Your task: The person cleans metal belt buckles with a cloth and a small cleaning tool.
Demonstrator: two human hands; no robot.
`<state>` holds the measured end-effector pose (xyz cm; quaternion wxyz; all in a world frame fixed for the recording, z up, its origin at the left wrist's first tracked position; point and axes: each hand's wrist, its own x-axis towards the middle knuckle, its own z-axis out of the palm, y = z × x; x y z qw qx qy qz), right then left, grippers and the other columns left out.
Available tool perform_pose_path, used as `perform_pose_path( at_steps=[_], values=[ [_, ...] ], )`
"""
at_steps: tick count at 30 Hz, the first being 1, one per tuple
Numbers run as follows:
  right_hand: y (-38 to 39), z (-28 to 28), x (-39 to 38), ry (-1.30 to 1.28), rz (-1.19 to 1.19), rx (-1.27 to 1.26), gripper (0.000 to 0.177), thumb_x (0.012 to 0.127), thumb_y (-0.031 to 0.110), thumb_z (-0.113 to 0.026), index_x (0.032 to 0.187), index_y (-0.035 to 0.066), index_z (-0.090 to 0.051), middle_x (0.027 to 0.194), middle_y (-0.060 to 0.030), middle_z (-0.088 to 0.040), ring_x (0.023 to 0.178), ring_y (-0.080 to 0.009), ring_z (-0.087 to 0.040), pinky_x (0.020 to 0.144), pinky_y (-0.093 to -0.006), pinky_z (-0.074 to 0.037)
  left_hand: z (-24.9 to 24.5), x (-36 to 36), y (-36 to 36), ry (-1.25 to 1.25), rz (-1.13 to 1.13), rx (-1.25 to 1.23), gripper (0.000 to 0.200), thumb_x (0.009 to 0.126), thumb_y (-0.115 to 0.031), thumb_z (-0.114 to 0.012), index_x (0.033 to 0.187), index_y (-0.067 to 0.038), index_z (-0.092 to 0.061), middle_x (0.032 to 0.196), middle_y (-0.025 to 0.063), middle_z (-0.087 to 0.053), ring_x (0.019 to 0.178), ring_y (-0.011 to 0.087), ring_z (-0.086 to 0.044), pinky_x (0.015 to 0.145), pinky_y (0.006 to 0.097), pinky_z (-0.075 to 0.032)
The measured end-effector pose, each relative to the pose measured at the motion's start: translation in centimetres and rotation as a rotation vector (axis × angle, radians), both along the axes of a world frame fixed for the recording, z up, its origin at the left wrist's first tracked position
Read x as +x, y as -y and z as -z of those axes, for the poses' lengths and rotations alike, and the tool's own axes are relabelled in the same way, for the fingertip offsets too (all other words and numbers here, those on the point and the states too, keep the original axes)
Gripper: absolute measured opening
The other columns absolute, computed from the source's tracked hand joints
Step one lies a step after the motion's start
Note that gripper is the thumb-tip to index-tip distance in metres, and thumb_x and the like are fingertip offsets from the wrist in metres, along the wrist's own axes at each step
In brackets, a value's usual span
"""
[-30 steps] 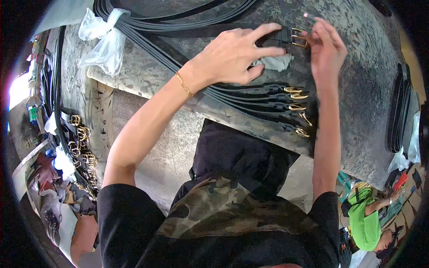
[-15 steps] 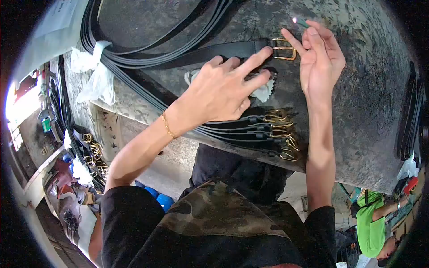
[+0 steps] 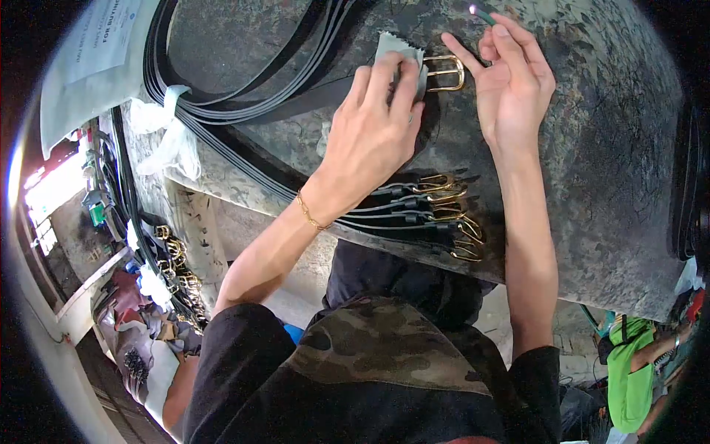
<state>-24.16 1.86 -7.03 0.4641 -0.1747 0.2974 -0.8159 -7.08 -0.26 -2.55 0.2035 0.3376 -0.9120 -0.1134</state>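
My left hand (image 3: pixel 373 129) presses a grey cloth swatch (image 3: pixel 392 46) with a zigzag edge onto the end of a black belt (image 3: pixel 314 102), its fingers closed on the cloth. Just beyond the swatch lies the belt's gold buckle (image 3: pixel 460 74). Between thumb and fingers, my right hand (image 3: pixel 518 92) pinches a slim dark green stick (image 3: pixel 484 15) with a bright tip. Its outstretched index finger is close beside the buckle. The belt end under the cloth is hidden.
Several black belts (image 3: pixel 251 166) are bundled with white plastic (image 3: pixel 174 129), and gold buckles (image 3: pixel 447 194) lie near the table's front edge. More belts with buckles (image 3: pixel 177 259) hang at left. A person in a green shirt (image 3: pixel 630 381) is at lower right.
My left hand has picked up the swatch from the table and brought it up onto the belt beside the buckle. The whole view has shifted slightly; my right hand keeps its pinch.
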Motion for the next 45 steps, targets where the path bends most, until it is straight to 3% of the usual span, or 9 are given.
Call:
perform_pose_path(
  at_steps=[8,18,22,24,26,28,31,35,45],
  values=[
    [0.1,0.3,0.1,-0.035,-0.012,-0.018,0.023,0.094,0.000,-0.050,0.115,-0.005,-0.059,0.085,-0.0022,-0.057,0.078,-0.0088,-0.053,0.099,-0.0609,-0.046,-0.8,0.8,0.5,0.251,0.213,-0.125,0.032,0.072,-0.006,-0.059,0.104,-0.002,-0.060,0.110,0.0135,-0.052,0.093,0.0279,-0.052,0.077,0.0357,-0.052],
    [0.2,0.1,0.5,-0.121,-0.013,0.016,0.021,0.095,0.001,-0.052,0.113,-0.006,-0.059,0.081,-0.0029,-0.053,0.077,-0.0088,-0.052,0.099,-0.0571,-0.048,-0.6,2.3,0.7,-0.021,0.205,0.128,0.047,0.068,0.007,-0.067,0.112,-0.007,-0.065,0.111,0.0145,-0.050,0.102,0.0320,-0.054,0.085,0.0382,-0.048],
    [0.4,0.4,0.7,-0.205,0.005,0.037,0.020,0.094,-0.002,-0.051,0.112,-0.007,-0.059,0.081,-0.0035,-0.052,0.077,-0.0091,-0.052,0.099,-0.0559,-0.049,-1.5,3.4,1.0,-0.135,0.266,0.369,0.009,0.074,-0.001,-0.070,0.083,-0.003,-0.069,0.109,0.0116,-0.056,0.089,0.0286,-0.061,0.080,0.0354,-0.050],
    [0.5,0.3,0.7,-0.267,0.014,0.037,0.020,0.094,-0.003,-0.051,0.111,-0.008,-0.060,0.080,-0.0036,-0.053,0.077,-0.0091,-0.053,0.099,-0.0558,-0.048,-1.5,4.2,1.1,-0.233,0.214,0.416,0.009,0.076,-0.007,-0.072,0.072,-0.002,-0.067,0.097,0.0095,-0.062,0.074,0.0268,-0.061,0.071,0.0347,-0.050],
    [0.4,0.3,0.7,-0.267,0.016,0.044,0.019,0.094,-0.003,-0.052,0.110,-0.008,-0.060,0.079,-0.0036,-0.053,0.076,-0.0088,-0.053,0.100,-0.0553,-0.048,-1.6,5.2,1.6,-0.159,0.251,0.108,0.025,0.076,-0.011,-0.073,0.059,0.000,-0.059,0.074,0.0089,-0.059,0.062,0.0255,-0.058,0.063,0.0342,-0.046],
    [0.4,0.5,0.6,-0.298,-0.003,0.035,0.018,0.093,-0.003,-0.053,0.109,-0.008,-0.061,0.080,-0.0039,-0.054,0.075,-0.0085,-0.053,0.100,-0.0542,-0.048,-1.5,6.0,1.1,-0.066,0.234,0.031,0.023,0.077,-0.014,-0.072,0.065,-0.002,-0.058,0.062,0.0059,-0.054,0.058,0.0243,-0.057,0.056,0.0313,-0.042],
    [0.0,-1.6,1.3,-0.353,-0.028,0.028,0.013,0.096,0.007,-0.055,0.103,0.001,-0.064,0.080,0.0027,-0.057,0.073,-0.0076,-0.058,0.091,-0.0402,-0.053,-1.4,6.1,0.5,0.115,0.115,0.017,0.025,0.078,-0.010,-0.071,0.100,-0.006,-0.061,0.083,0.0078,-0.061,0.061,0.0250,-0.059,0.055,0.0362,-0.048],
    [0.2,-2.0,1.8,-0.360,0.047,0.140,0.012,0.095,0.005,-0.056,0.102,0.001,-0.064,0.077,0.0033,-0.055,0.072,-0.0065,-0.058,0.089,-0.0406,-0.053,-1.1,4.9,1.7,0.142,0.120,-0.027,0.034,0.078,-0.012,-0.071,0.110,-0.006,-0.061,0.114,0.0121,-0.058,0.065,0.0232,-0.062,0.059,0.0329,-0.053],
    [0.3,-2.3,1.9,-0.360,0.051,0.212,0.011,0.094,0.004,-0.057,0.102,0.000,-0.064,0.076,0.0035,-0.054,0.070,-0.0049,-0.056,0.087,-0.0346,-0.055,0.1,5.4,2.7,0.035,0.221,0.029,0.038,0.079,-0.011,-0.069,0.116,-0.010,-0.062,0.119,0.0126,-0.058,0.062,0.0209,-0.059,0.057,0.0327,-0.051]
  ],
)
